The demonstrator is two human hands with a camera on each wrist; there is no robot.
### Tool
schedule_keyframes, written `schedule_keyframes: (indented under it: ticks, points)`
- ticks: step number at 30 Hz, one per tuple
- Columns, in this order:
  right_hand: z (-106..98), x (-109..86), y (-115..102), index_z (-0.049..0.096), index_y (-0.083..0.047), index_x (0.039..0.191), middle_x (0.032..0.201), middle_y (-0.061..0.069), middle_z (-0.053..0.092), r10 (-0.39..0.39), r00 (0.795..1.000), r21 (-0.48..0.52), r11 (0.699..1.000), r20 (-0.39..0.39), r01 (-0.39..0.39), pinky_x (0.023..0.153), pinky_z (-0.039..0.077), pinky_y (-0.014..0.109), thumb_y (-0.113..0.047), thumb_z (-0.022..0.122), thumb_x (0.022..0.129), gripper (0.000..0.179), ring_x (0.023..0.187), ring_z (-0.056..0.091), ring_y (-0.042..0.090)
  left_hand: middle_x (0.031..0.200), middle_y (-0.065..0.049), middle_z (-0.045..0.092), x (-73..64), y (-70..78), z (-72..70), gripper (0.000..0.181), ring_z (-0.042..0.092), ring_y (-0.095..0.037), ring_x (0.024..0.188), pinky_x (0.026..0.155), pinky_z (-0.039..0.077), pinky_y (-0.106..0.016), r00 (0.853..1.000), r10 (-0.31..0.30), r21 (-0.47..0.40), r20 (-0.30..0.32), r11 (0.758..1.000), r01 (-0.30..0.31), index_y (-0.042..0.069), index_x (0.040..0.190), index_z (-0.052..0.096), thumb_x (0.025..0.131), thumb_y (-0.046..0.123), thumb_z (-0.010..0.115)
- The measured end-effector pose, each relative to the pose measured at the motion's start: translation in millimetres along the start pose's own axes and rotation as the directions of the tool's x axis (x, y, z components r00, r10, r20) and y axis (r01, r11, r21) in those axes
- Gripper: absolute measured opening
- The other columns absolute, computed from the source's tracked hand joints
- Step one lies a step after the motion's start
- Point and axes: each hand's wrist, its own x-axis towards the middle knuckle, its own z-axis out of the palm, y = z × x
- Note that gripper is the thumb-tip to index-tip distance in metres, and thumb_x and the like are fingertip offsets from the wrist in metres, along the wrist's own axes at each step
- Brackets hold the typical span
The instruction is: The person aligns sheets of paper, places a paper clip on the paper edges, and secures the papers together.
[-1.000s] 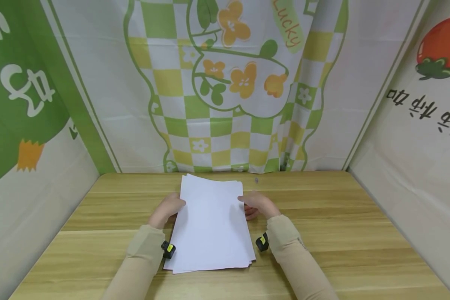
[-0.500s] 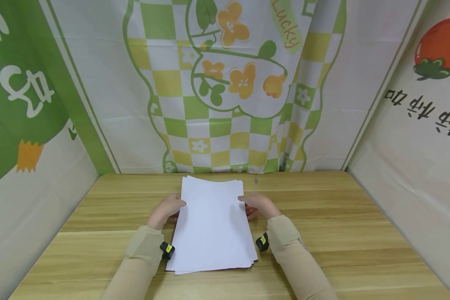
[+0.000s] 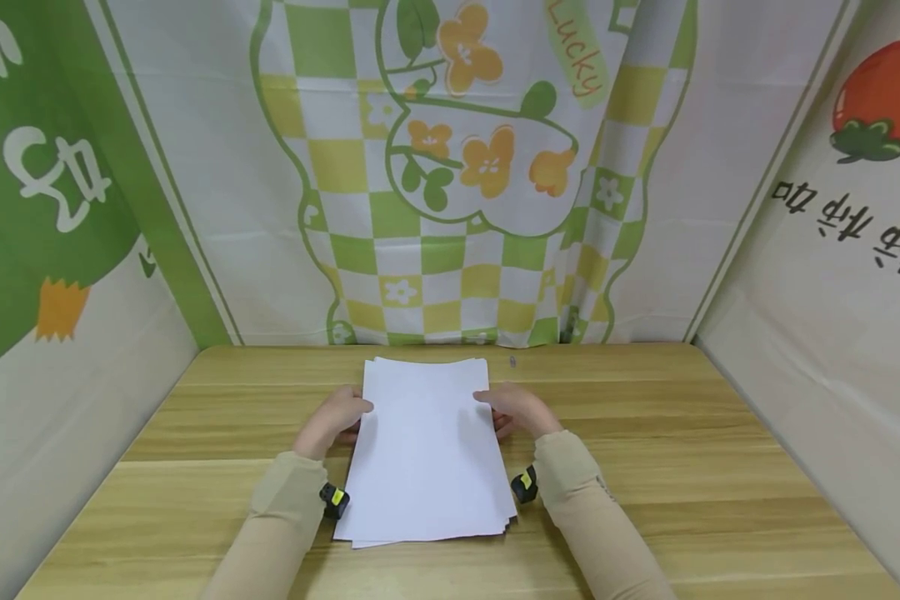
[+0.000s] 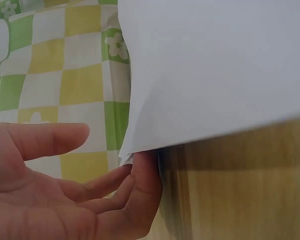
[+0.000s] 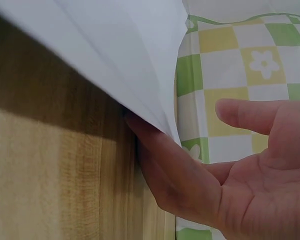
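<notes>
A stack of white paper sheets (image 3: 429, 450) lies between my hands in the head view, its near corners slightly out of line. My left hand (image 3: 336, 412) is at the left edge; in the left wrist view its bent fingers (image 4: 146, 190) reach under the sheets (image 4: 215, 65), while the thumb stands apart from the paper. At the opposite edge, my right hand (image 3: 521, 407) has its fingers (image 5: 175, 165) beneath the sheets (image 5: 125, 55), with its thumb also apart. Both wrist views show the paper's edge raised above the wooden surface. The sheets hide the fingertips.
The wooden table (image 3: 682, 467) extends on both sides of the sheets. A tiny grey clip-like item (image 3: 513, 362) lies near the far edge. A checked curtain (image 3: 442, 275) hangs right behind the table, with printed cloth walls at left and right.
The far edge of the sheets has come down toward me, and the stack has shifted slightly right, its edges a little more even. Both hands have stayed almost in place.
</notes>
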Motion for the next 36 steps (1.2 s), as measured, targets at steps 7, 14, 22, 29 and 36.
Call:
schedule_keyframes:
  ticks: [7, 14, 22, 29, 36]
  points:
    - [2.3, 0.7, -1.4, 0.044, -0.001, 0.105, 0.082, 0.009, 0.041, -0.005, 1.0, -0.039, 0.999, -0.014, 0.004, 0.07, 0.055, 0.033, -0.033, 0.057, 0.092, 0.036, 0.073, 0.046, 0.019, 0.081, -0.008, 0.043, -2.8, -0.3, -0.5, 0.013, 0.048, -0.019, 0.073, 0.061, 0.051, -0.031, 1.0, -0.024, -0.047, -0.005, 0.999, 0.024, 0.001, 0.093, 0.046, 0.09, 0.012, 0.05]
    - [2.6, -0.9, -2.9, 0.043, -0.002, 0.1, 0.078, 0.008, 0.04, -0.002, 1.0, -0.025, 1.0, -0.011, 0.002, 0.065, 0.053, 0.031, -0.031, 0.058, 0.092, 0.033, 0.069, 0.044, 0.018, 0.071, -0.003, 0.038, -1.3, 0.1, -1.8, 0.018, 0.044, -0.016, 0.065, 0.058, 0.049, -0.028, 0.999, -0.028, -0.072, 0.015, 0.997, 0.029, 0.01, 0.075, 0.038, 0.089, 0.011, 0.049]
    - [3.7, 1.9, -4.3, 0.044, 0.004, 0.121, 0.089, 0.013, 0.045, 0.023, 1.0, -0.04, 0.999, -0.004, -0.023, 0.071, 0.056, 0.035, -0.031, 0.057, 0.093, 0.046, 0.078, 0.05, 0.023, 0.074, -0.004, 0.039, 0.8, -1.5, -1.5, 0.012, 0.045, -0.017, 0.067, 0.058, 0.049, -0.028, 0.999, -0.044, -0.061, 0.011, 0.997, 0.045, 0.005, 0.085, 0.042, 0.091, 0.012, 0.049]
    - [3.0, 4.2, -4.0, 0.045, 0.004, 0.124, 0.093, 0.015, 0.047, 0.031, 0.999, -0.078, 0.997, 0.005, -0.031, 0.069, 0.057, 0.036, -0.032, 0.057, 0.093, 0.049, 0.08, 0.054, 0.025, 0.068, -0.003, 0.039, 2.4, -2.5, -1.2, 0.015, 0.044, -0.015, 0.062, 0.055, 0.049, -0.028, 0.999, -0.042, -0.05, 0.003, 0.998, 0.042, 0.006, 0.077, 0.042, 0.089, 0.01, 0.051]
    - [0.9, 4.2, -2.9, 0.047, 0.003, 0.116, 0.089, 0.012, 0.047, 0.036, 0.999, -0.085, 0.996, 0.021, -0.034, 0.067, 0.056, 0.034, -0.034, 0.058, 0.092, 0.046, 0.076, 0.053, 0.022, 0.062, 0.0, 0.037, 2.8, -4.9, -2.8, 0.03, 0.044, -0.013, 0.058, 0.054, 0.049, -0.026, 1.0, -0.011, -0.035, 0.011, 0.999, 0.011, 0.013, 0.063, 0.035, 0.089, 0.007, 0.048]
